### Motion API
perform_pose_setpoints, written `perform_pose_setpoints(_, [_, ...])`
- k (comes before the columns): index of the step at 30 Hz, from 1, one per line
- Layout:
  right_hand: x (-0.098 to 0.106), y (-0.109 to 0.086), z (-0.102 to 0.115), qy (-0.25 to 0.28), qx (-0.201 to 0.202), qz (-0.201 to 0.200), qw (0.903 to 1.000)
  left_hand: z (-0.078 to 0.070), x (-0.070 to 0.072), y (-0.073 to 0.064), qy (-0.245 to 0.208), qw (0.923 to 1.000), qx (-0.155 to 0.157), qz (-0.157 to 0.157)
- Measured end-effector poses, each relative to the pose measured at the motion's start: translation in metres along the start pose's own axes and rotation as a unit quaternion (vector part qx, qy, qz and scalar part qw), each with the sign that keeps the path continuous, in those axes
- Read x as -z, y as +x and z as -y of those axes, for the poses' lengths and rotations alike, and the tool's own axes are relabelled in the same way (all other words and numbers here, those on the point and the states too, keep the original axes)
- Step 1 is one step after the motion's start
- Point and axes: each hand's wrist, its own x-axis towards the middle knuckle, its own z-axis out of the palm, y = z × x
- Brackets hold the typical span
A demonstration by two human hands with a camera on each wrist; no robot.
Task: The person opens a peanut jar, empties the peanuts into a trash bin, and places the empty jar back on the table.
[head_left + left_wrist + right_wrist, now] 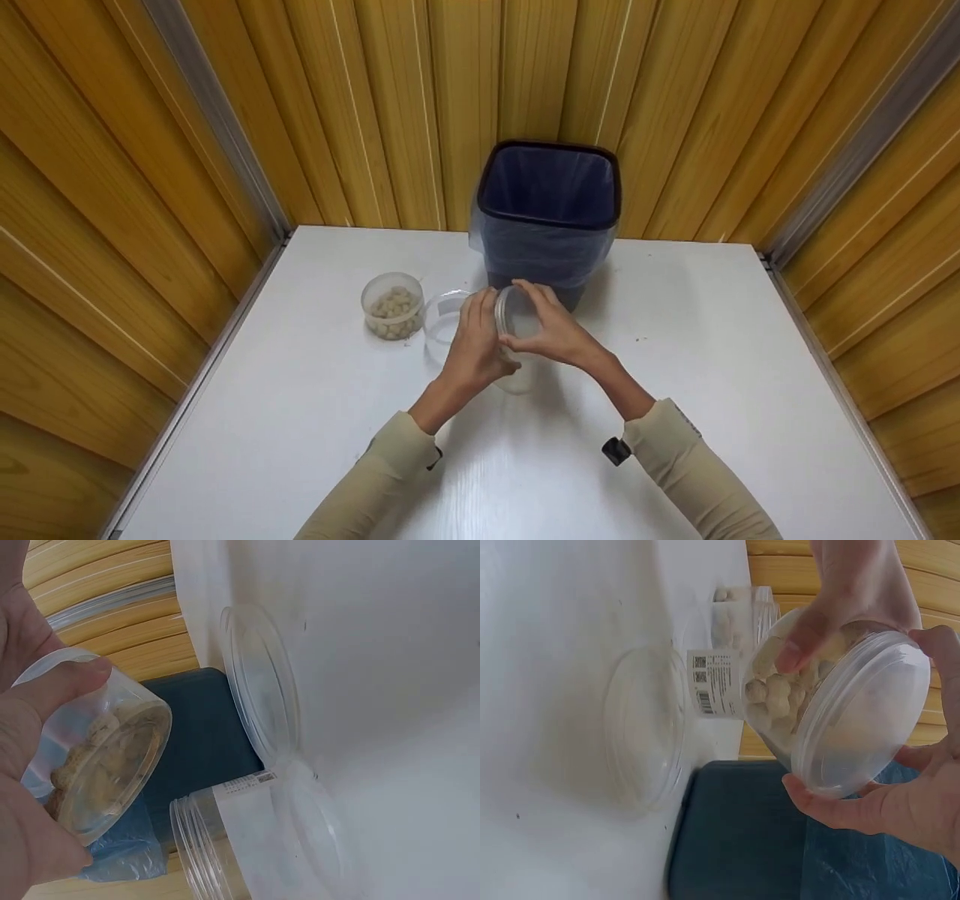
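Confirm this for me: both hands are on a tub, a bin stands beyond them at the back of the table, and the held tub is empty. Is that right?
Not quite: the held tub isn't empty. The right wrist view shows pale pieces through its clear wall. The rest stands.

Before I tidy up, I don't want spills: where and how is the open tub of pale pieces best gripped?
Probably the open tub is best held round its outer wall, from the head view's left: it stands upright, that side is free, and the clear jar crowds its right.
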Motion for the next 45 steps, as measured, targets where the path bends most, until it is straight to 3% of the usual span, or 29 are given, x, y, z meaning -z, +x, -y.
perform_pose_setpoints(12, [-0.005, 0.003, 0.004, 0.017, 0.081, -0.045, 0.9956, 0.002, 0.017, 0.006, 0.06, 0.9965, -0.051, -0.028])
perform_pose_setpoints(15, [-0.003, 0.003, 0.005, -0.013, 0.117, -0.043, 0.9922, 0.003, 0.02, 0.009, 0.048, 0.9969, -0.057, -0.027])
perform_pose_setpoints(20, [0.002, 0.003, 0.005, -0.072, 0.186, -0.03, 0.9795, 0.007, 0.026, 0.01, 0.012, 0.9987, -0.05, 0.001])
perform_pose_setpoints(25, [-0.001, 0.003, 0.002, -0.062, 0.196, -0.024, 0.9783, 0.007, 0.031, 0.007, 0.026, 0.998, -0.058, 0.005])
perform_pose_setpoints(30, [-0.003, 0.003, 0.004, 0.012, 0.16, -0.017, 0.9869, 0.005, 0.033, 0.006, 0.072, 0.9946, -0.074, -0.016])
perform_pose_setpoints(34, [-0.003, 0.004, 0.012, 0.093, 0.053, -0.008, 0.9942, 0.003, 0.031, 0.003, 0.117, 0.9883, -0.09, -0.039])
perform_pose_setpoints(37, [-0.002, 0.003, 0.02, 0.166, -0.052, 0.001, 0.9848, 0.001, 0.03, 0.002, 0.142, 0.983, -0.099, -0.06])
perform_pose_setpoints(39, [-0.001, 0.002, 0.025, 0.201, -0.098, 0.007, 0.9747, 0.0, 0.029, 0.001, 0.158, 0.9793, -0.104, -0.071])
perform_pose_setpoints(42, [-0.001, 0.0, 0.029, 0.219, -0.124, 0.009, 0.9677, -0.001, 0.027, 0.0, 0.174, 0.975, -0.11, -0.083])
perform_pose_setpoints(45, [-0.004, -0.002, 0.029, 0.182, -0.1, -0.005, 0.9781, 0.0, 0.026, -0.001, 0.171, 0.9751, -0.115, -0.083])
